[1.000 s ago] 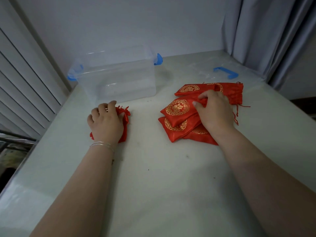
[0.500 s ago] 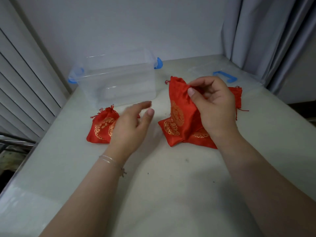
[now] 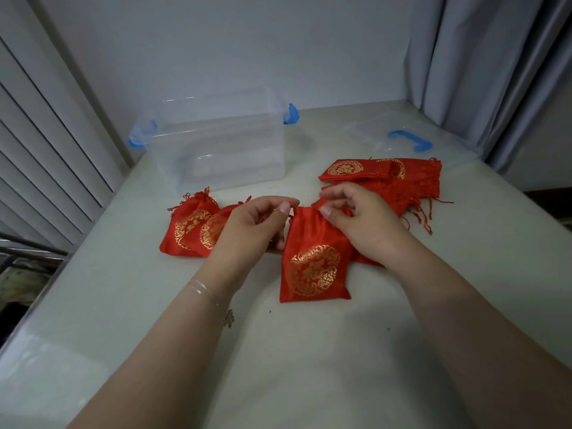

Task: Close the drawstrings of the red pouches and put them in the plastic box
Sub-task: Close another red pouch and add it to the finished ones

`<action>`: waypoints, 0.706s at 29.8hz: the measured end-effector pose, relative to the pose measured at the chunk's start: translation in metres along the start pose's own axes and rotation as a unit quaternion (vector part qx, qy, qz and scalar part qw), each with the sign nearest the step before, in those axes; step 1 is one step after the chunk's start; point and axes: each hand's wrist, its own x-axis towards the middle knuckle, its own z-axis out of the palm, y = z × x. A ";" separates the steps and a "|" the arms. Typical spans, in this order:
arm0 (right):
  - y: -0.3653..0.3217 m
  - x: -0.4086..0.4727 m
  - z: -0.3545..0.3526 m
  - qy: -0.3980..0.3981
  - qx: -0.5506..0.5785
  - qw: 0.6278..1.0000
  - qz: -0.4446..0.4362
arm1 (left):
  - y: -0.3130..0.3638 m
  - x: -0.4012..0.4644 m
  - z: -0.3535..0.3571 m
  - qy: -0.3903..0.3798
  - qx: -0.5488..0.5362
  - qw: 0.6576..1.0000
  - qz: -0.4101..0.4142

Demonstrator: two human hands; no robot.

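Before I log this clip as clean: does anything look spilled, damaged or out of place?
Nothing stands out. Only the clear plastic box holds no pouches, while two cinched red pouches wait beside it.

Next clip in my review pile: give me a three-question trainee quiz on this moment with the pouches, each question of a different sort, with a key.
1. True or false: the clear plastic box with blue latches already holds a pouch.
2. Multiple choice: where does the flat red satin pouch with a gold emblem lie? A) between the two hands B) inside the box C) on the clear lid with a blue handle
3. Fill in: the left hand and right hand both pinch at the pouch's ____ edge.

Key: 1 false; 2 A; 3 top. The cinched red pouches lie left of the hands, the loose pile of open red pouches to the right.
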 end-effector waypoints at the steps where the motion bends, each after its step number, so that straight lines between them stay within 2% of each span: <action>1: 0.002 0.000 0.001 0.001 -0.025 1.000 -0.007 | -0.003 0.002 0.001 0.000 0.020 1.000 0.000; 5: 0.002 -0.001 -0.001 0.021 -0.100 0.994 -0.034 | -0.011 0.008 -0.003 0.022 0.111 0.993 0.032; 8: 0.000 -0.003 -0.006 0.012 -0.194 0.981 -0.006 | -0.012 0.010 -0.010 0.051 0.180 0.980 0.069; 11: -0.001 -0.003 -0.010 0.024 -0.239 0.971 0.006 | -0.013 0.011 -0.016 0.063 0.265 0.956 0.105; 14: -0.003 -0.002 -0.016 0.061 -0.227 0.972 0.007 | -0.011 0.012 -0.025 0.095 0.358 0.921 0.119; 18: -0.003 -0.002 -0.019 0.060 -0.176 0.982 0.034 | -0.008 0.016 -0.035 0.129 0.455 0.878 0.071; 21: 0.002 0.000 -0.016 0.072 -0.172 0.981 0.044 | -0.009 0.018 -0.040 0.123 0.455 0.881 0.036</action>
